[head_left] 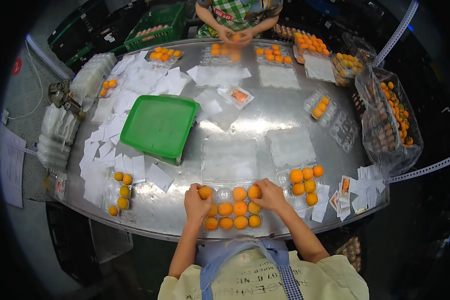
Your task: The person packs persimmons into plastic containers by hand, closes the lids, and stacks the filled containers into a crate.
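Observation:
In front of me is a clear plastic clamshell tray (225, 194) with round orange fruits in rows of cells; one cell in the far row shows bare plastic. My left hand (197, 201) has its fingers curled round an orange fruit (205, 192) at the tray's far left corner. At the far right corner, my right hand (270, 195) grips another orange fruit (254, 191). The transparent lid (229, 159) lies folded back flat beyond the tray. Whether the two held fruits rest in their cells or are slightly raised, I cannot tell.
A green lidded box (158, 125) stands left of centre among scattered white paper slips (105, 135). Partly filled trays lie left (116, 192) and right (305, 186). Across the metal table, a co-worker's hands (236, 36) hold a fruit. A plastic-lined crate (392, 120) stands right.

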Demonstrator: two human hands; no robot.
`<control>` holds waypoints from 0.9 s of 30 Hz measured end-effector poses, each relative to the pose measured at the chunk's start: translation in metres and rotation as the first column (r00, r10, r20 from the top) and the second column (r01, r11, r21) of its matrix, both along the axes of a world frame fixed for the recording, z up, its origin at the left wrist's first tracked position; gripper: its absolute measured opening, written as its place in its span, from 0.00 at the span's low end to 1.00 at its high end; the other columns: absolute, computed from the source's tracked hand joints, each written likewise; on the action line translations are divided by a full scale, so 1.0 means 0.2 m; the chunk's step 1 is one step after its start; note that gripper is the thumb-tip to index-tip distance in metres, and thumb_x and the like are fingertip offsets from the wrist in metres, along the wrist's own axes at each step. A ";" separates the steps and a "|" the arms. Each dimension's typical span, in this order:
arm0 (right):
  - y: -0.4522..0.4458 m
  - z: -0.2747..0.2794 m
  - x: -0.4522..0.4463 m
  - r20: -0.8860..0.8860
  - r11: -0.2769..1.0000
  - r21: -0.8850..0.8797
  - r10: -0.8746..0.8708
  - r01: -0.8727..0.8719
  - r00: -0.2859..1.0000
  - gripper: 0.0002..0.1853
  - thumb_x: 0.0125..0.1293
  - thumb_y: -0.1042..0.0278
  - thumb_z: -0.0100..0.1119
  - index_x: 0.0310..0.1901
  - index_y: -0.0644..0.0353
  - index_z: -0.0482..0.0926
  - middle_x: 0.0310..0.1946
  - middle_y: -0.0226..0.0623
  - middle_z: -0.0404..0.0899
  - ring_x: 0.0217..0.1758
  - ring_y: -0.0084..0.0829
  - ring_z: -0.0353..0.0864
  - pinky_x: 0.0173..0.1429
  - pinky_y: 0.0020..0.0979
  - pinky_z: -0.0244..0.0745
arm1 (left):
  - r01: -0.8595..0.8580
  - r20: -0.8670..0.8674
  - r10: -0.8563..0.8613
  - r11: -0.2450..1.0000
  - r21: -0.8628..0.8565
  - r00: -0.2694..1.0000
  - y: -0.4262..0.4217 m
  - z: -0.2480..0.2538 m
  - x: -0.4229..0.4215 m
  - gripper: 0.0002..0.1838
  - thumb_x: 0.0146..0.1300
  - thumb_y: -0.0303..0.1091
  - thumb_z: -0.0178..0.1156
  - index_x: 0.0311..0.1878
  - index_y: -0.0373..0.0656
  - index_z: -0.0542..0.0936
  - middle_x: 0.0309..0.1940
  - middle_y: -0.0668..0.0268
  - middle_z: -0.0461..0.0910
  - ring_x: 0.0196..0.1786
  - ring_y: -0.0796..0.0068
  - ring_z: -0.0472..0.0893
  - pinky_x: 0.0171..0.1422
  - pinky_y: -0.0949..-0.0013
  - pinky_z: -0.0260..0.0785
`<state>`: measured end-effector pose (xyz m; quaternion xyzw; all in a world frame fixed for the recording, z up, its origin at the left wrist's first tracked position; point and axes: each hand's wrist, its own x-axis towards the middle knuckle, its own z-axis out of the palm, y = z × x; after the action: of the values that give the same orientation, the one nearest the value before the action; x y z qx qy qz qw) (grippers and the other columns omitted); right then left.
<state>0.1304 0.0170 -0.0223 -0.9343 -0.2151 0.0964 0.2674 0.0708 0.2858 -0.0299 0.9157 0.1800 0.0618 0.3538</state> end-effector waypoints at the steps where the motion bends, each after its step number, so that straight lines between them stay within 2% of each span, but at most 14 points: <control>1: -0.02 0.00 0.00 -0.042 0.997 0.056 -0.044 0.046 0.998 0.25 0.50 0.56 0.68 0.49 0.55 0.76 0.44 0.39 0.76 0.46 0.39 0.79 0.44 0.39 0.77 | -0.046 0.018 0.047 0.998 -0.050 0.999 0.01 0.01 -0.01 0.26 0.45 0.35 0.70 0.48 0.40 0.72 0.40 0.54 0.77 0.42 0.53 0.76 0.47 0.58 0.70; 3: -0.05 0.00 -0.01 -0.150 0.959 0.231 -0.128 0.161 0.980 0.27 0.50 0.56 0.70 0.51 0.57 0.76 0.42 0.39 0.77 0.44 0.35 0.80 0.43 0.35 0.78 | -0.095 0.059 0.128 0.916 -0.390 0.990 0.04 0.04 -0.03 0.31 0.50 0.38 0.71 0.57 0.42 0.71 0.40 0.63 0.77 0.33 0.73 0.75 0.37 0.71 0.70; 4: -0.05 0.00 -0.02 -0.228 0.909 0.340 -0.171 0.243 0.958 0.28 0.50 0.56 0.71 0.52 0.58 0.76 0.41 0.39 0.78 0.42 0.33 0.80 0.42 0.32 0.78 | -0.026 0.130 0.141 0.771 -0.637 0.981 0.07 -0.05 -0.05 0.28 0.53 0.34 0.68 0.58 0.43 0.72 0.40 0.67 0.76 0.33 0.79 0.74 0.37 0.77 0.67; 5: -0.07 -0.01 -0.03 -0.301 0.861 0.419 -0.168 0.288 0.939 0.28 0.50 0.61 0.73 0.53 0.58 0.75 0.41 0.35 0.79 0.42 0.27 0.79 0.40 0.28 0.78 | -0.035 -0.011 0.042 0.625 -0.780 0.999 0.08 0.08 -0.06 0.23 0.61 0.39 0.60 0.58 0.43 0.73 0.41 0.67 0.76 0.38 0.81 0.75 0.39 0.78 0.67; 6: -0.05 0.08 -0.05 -0.357 0.814 0.485 -0.150 0.320 0.922 0.28 0.50 0.66 0.73 0.53 0.58 0.75 0.42 0.32 0.78 0.43 0.26 0.78 0.41 0.27 0.76 | -0.065 -0.036 0.072 0.447 -0.892 0.997 0.04 0.10 -0.08 0.22 0.64 0.47 0.52 0.55 0.42 0.74 0.40 0.67 0.76 0.41 0.78 0.76 0.41 0.76 0.67; 8: -0.04 0.15 -0.07 -0.401 0.734 0.607 -0.046 0.303 0.915 0.27 0.51 0.69 0.71 0.54 0.58 0.74 0.47 0.31 0.76 0.47 0.24 0.75 0.41 0.24 0.75 | -0.038 -0.032 -0.060 -0.092 -0.995 0.998 0.00 0.17 -0.09 0.23 0.64 0.45 0.48 0.55 0.38 0.72 0.41 0.62 0.76 0.45 0.67 0.77 0.50 0.62 0.74; 9: -0.02 0.18 -0.08 -0.391 0.729 0.625 -0.017 0.279 0.920 0.27 0.51 0.69 0.71 0.54 0.58 0.74 0.48 0.32 0.76 0.47 0.24 0.75 0.41 0.24 0.75 | -0.064 -0.051 -0.090 -0.150 -0.987 0.995 -0.05 0.21 -0.10 0.23 0.62 0.44 0.49 0.55 0.37 0.72 0.42 0.60 0.75 0.46 0.63 0.78 0.54 0.56 0.74; 11: 0.00 0.21 -0.11 -0.356 0.712 0.666 0.042 0.222 0.933 0.27 0.50 0.69 0.71 0.54 0.58 0.74 0.50 0.32 0.75 0.48 0.24 0.74 0.41 0.25 0.75 | -0.055 -0.018 -0.198 -0.186 -0.981 0.980 -0.14 0.21 -0.11 0.22 0.64 0.42 0.52 0.56 0.37 0.72 0.44 0.60 0.75 0.48 0.64 0.78 0.53 0.57 0.74; 17: 0.07 0.33 -0.16 -0.084 0.807 0.588 0.132 -0.058 0.988 0.28 0.48 0.72 0.71 0.54 0.58 0.75 0.51 0.35 0.73 0.47 0.26 0.74 0.41 0.23 0.74 | -0.005 -0.048 -0.227 0.185 -0.983 0.973 -0.36 0.17 -0.13 0.21 0.65 0.38 0.58 0.59 0.38 0.72 0.48 0.63 0.74 0.50 0.72 0.76 0.55 0.67 0.70; 19: 0.08 0.35 -0.18 -0.049 0.822 0.560 0.156 -0.102 0.987 0.28 0.48 0.72 0.72 0.54 0.58 0.75 0.50 0.34 0.73 0.46 0.25 0.74 0.41 0.23 0.75 | -0.054 -0.084 -0.289 0.112 -0.992 0.954 -0.36 0.21 -0.14 0.24 0.68 0.44 0.54 0.61 0.39 0.72 0.49 0.64 0.75 0.51 0.73 0.76 0.55 0.71 0.70; 21: 0.07 0.33 -0.19 -0.241 0.767 0.641 0.158 0.035 0.958 0.29 0.49 0.72 0.72 0.55 0.58 0.75 0.50 0.33 0.73 0.44 0.24 0.74 0.41 0.23 0.74 | -0.116 -0.104 -0.297 -0.022 -0.993 0.949 -0.35 0.19 -0.14 0.25 0.69 0.49 0.51 0.60 0.40 0.72 0.48 0.65 0.76 0.51 0.74 0.76 0.52 0.71 0.71; 22: 0.07 0.32 -0.20 -0.333 0.736 0.668 0.165 0.108 0.928 0.29 0.49 0.71 0.72 0.56 0.58 0.75 0.50 0.33 0.74 0.44 0.23 0.74 0.40 0.23 0.74 | -0.226 -0.203 -0.324 -0.036 -0.973 0.924 -0.35 0.20 -0.14 0.31 0.72 0.58 0.40 0.60 0.40 0.70 0.51 0.61 0.76 0.51 0.70 0.77 0.55 0.68 0.71; 25: 0.06 0.28 -0.22 -0.365 0.722 0.676 0.156 0.146 0.918 0.29 0.50 0.71 0.72 0.57 0.59 0.75 0.49 0.32 0.74 0.42 0.22 0.74 0.40 0.23 0.74 | -0.193 -0.115 -0.392 -0.163 -0.968 0.913 -0.34 0.19 -0.16 0.30 0.70 0.60 0.41 0.56 0.43 0.73 0.42 0.64 0.78 0.41 0.74 0.78 0.34 0.70 0.73; 27: 0.06 0.26 -0.23 -0.383 0.725 0.671 0.159 0.155 0.910 0.30 0.50 0.71 0.72 0.57 0.59 0.75 0.49 0.32 0.74 0.43 0.22 0.74 0.40 0.23 0.74 | -0.209 -0.130 -0.387 -0.170 -0.963 0.913 -0.34 0.18 -0.16 0.30 0.70 0.62 0.40 0.55 0.43 0.73 0.42 0.64 0.78 0.38 0.75 0.79 0.31 0.70 0.72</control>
<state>0.0839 0.0298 0.0300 -0.7248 -0.1745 0.2057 0.6339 0.0383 0.2175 0.0059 0.3179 0.1604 -0.3038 0.8837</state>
